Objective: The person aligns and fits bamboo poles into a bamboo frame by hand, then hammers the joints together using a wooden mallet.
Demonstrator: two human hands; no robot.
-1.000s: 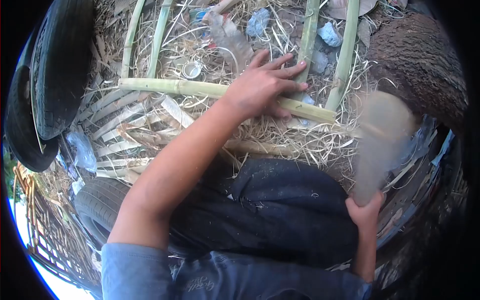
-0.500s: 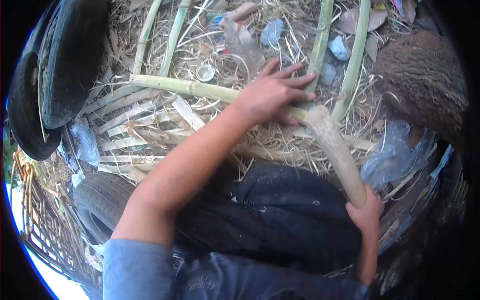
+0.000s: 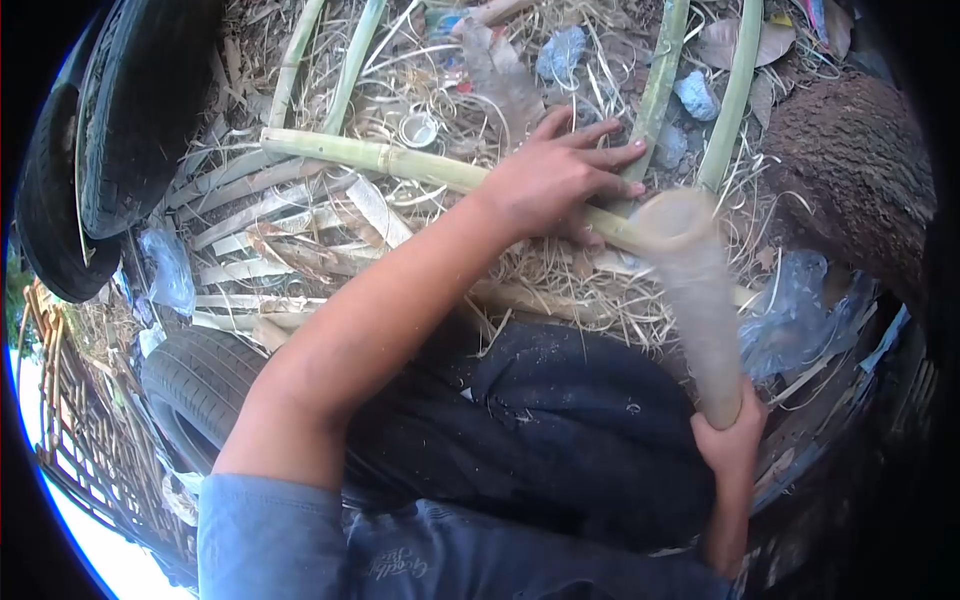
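My left hand [image 3: 550,187] lies over a length of split bamboo [image 3: 400,160], palm down on it. Its fingers are stretched out and spread beyond the bamboo's far side, while the thumb shows on the near side. My right hand [image 3: 735,425] is closed around the lower end of a thick pale stick [image 3: 705,315], blurred by motion. The stick's round upper end overlaps the right end of the bamboo in the view; whether they touch, I cannot tell. Further green bamboo strips [image 3: 660,80] run up from near the fingertips.
Shavings and split pieces cover the ground. A rough log [image 3: 850,180] lies at the right, above a clear plastic bag [image 3: 800,310]. Tyres [image 3: 150,110] stand at the left, with another tyre [image 3: 210,385] beside my leg. A round cap [image 3: 418,129] lies beyond the bamboo.
The stick's upper end has risen and shifted slightly right, and now looks blurred. My left hand remains on the bamboo. The whole view has shifted a little.
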